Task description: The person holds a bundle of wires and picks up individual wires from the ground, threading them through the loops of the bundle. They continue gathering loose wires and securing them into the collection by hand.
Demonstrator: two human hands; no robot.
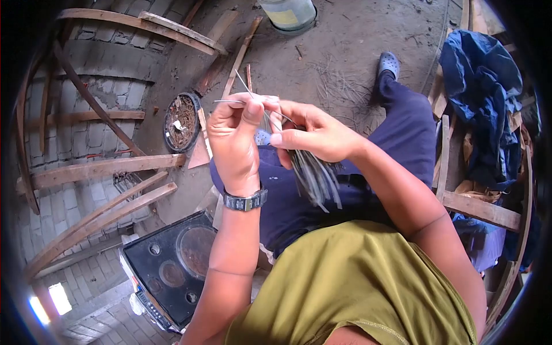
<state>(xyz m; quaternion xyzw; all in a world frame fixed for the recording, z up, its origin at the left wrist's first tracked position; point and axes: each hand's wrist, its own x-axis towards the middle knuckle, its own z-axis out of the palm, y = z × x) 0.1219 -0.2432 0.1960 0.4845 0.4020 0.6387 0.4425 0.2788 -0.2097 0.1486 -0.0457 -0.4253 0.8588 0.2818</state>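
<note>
My left hand [234,141], with a dark watch on its wrist, is raised over my lap. Its thumb and fingers pinch thin metal wires [244,83], whose ends cross and stick out past the fingertips. Close beside it, almost touching, my right hand [316,133] is closed on a bundle of grey wires [315,181] that hangs below its palm in a loose fan. A thin strand runs near the right fingertips. Fingers partly hide where the pinched wires lead.
A round black tray [197,109] of rusty bits lies on the dirt floor. The black stovetop [164,244] stands lower left, and a bucket [287,14] at the top. Wooden beams [109,171] cross the left side. Blue cloth [483,92] hangs over boards at right.
</note>
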